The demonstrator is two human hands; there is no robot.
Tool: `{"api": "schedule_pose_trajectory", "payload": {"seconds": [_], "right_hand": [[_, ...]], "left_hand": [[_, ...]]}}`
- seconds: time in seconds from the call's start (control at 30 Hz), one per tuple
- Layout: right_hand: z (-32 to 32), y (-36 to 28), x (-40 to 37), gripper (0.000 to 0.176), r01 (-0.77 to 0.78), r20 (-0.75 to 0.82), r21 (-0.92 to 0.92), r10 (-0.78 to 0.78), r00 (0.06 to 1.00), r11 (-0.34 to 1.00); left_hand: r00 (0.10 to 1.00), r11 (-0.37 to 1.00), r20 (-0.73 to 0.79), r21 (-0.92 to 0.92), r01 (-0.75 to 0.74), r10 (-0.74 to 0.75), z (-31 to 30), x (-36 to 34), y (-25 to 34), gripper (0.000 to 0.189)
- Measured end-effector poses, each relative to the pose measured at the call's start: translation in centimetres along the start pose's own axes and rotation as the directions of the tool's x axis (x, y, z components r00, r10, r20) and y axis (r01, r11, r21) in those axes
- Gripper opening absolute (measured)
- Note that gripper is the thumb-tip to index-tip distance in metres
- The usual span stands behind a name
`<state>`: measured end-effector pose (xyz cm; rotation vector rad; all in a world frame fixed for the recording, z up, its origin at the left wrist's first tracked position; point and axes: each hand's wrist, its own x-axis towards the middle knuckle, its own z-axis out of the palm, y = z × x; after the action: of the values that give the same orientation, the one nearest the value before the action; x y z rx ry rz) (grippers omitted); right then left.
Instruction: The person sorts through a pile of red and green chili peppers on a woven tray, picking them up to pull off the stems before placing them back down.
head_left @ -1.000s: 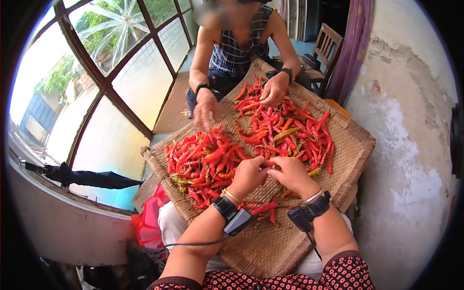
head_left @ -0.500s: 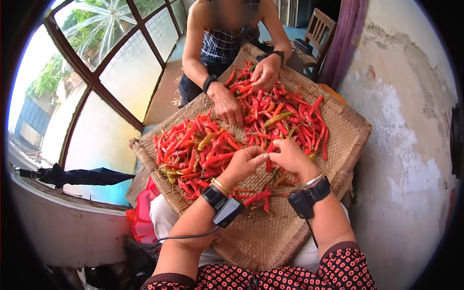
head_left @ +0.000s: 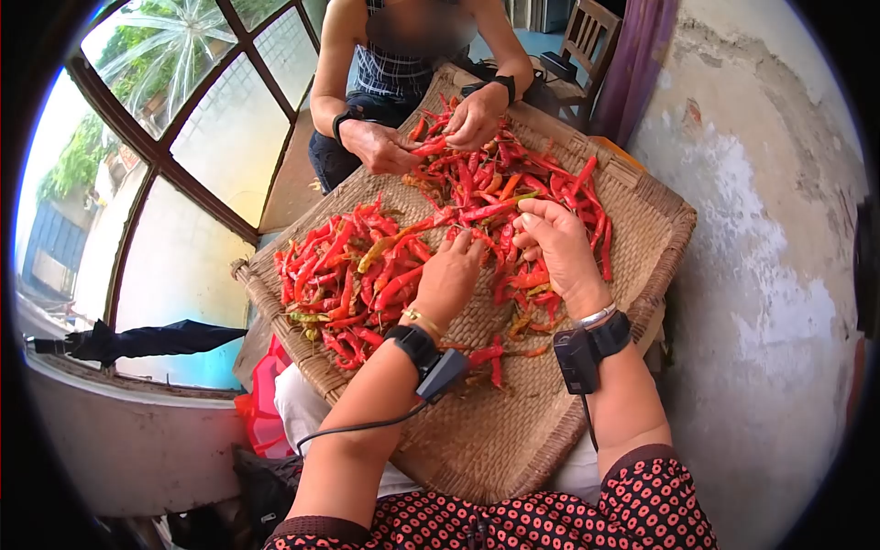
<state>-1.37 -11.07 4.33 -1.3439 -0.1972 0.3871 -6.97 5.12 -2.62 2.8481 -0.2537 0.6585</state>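
Note:
Red chili peppers lie in a left pile [head_left: 344, 275] and a larger right pile [head_left: 495, 174] on a woven tray [head_left: 458, 449]. My left hand [head_left: 447, 282] rests at the gap between the piles, fingers stretched forward and apart, fingertips touching peppers. My right hand [head_left: 559, 247] is at the near edge of the right pile, its thumb and fingers curled together. A red chili with a yellow-green end [head_left: 500, 208] lies right by those fingertips. What the right fingers hold, if anything, is hidden.
Across the tray, another person's hands [head_left: 383, 147] hold a red chili [head_left: 429, 147]. A few loose chilies [head_left: 490, 357] lie near my left wrist. A window [head_left: 211, 147] and a folded black umbrella [head_left: 165, 339] are at left, a rough wall [head_left: 752, 229] at right.
My hands were together over the tray's middle with a red chili between them. They have moved apart and forward to the peppers. The other person's hands have lifted and come together around a chili.

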Motion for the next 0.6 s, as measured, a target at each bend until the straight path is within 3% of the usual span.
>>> {"api": "schedule_pose_trajectory", "payload": {"seconds": [0.03, 0.1, 0.17, 0.23, 0.3, 0.4, 0.43, 0.5, 0.53, 0.57, 0.6], "right_hand": [[0.0, -0.1, -0.1, 0.029, 0.023, 0.007, 0.007, -0.023, 1.000, 1.000], [-0.2, 0.0, -0.2, 0.026, 0.028, -0.004, 0.016, -0.028, 1.000, 0.999], [-0.6, 0.1, -0.2, 0.023, -0.002, 0.003, 0.025, 0.002, 1.000, 1.000], [-0.7, -0.1, -0.3, 0.021, 0.000, -0.015, 0.033, 0.001, 1.000, 0.999], [-0.8, -0.5, -0.3, 0.019, 0.000, -0.038, 0.050, 0.002, 0.999, 0.999], [-1.1, -0.8, -0.2, 0.018, 0.052, -0.083, 0.076, -0.046, 0.995, 0.996], [-1.2, -0.8, -0.1, 0.017, 0.076, -0.098, 0.089, -0.067, 0.993, 0.993], [-1.2, -0.7, -0.2, 0.017, 0.096, -0.112, 0.104, -0.084, 0.990, 0.990], [-1.2, -0.8, -0.2, 0.017, 0.090, -0.120, 0.108, -0.077, 0.990, 0.990], [-1.2, -0.9, -0.3, 0.017, 0.086, -0.128, 0.111, -0.072, 0.989, 0.990], [-1.2, -0.9, -0.3, 0.017, 0.086, -0.128, 0.110, -0.071, 0.989, 0.990]], "left_hand": [[1.000, 1.000, 0.001, -0.005, 0.000, 0.000, 0.2, 0.6, 0.4, 0.031], [0.983, 0.998, 0.181, 0.055, 0.012, -0.022, 0.2, 2.0, 1.2, 0.029], [0.982, 0.996, 0.186, 0.090, 0.010, -0.027, 0.5, 2.6, 1.1, 0.025], [0.951, 0.988, 0.303, 0.152, 0.021, -0.067, 1.0, 2.8, 0.4, 0.015], [0.974, 0.991, 0.225, 0.137, 0.000, -0.031, 1.3, 2.3, 0.1, 0.007], [0.982, 0.986, 0.163, -0.118, 0.117, -0.097, -0.1, 2.2, 0.0, 0.011], [0.982, 0.987, 0.166, -0.114, 0.110, -0.090, -0.9, 2.7, -0.3, 0.011], [0.977, 0.925, 0.181, -0.341, 0.170, -0.113, -2.2, 3.8, -0.8, 0.018], [0.953, 0.875, 0.233, -0.397, 0.276, -0.195, -2.6, 4.6, -1.0, 0.021], [0.954, 0.876, 0.231, -0.397, 0.273, -0.193, -2.4, 5.5, -1.1, 0.021], [0.940, 0.722, 0.113, -0.612, 0.321, -0.323, -1.9, 6.3, -1.2, 0.020]]}}
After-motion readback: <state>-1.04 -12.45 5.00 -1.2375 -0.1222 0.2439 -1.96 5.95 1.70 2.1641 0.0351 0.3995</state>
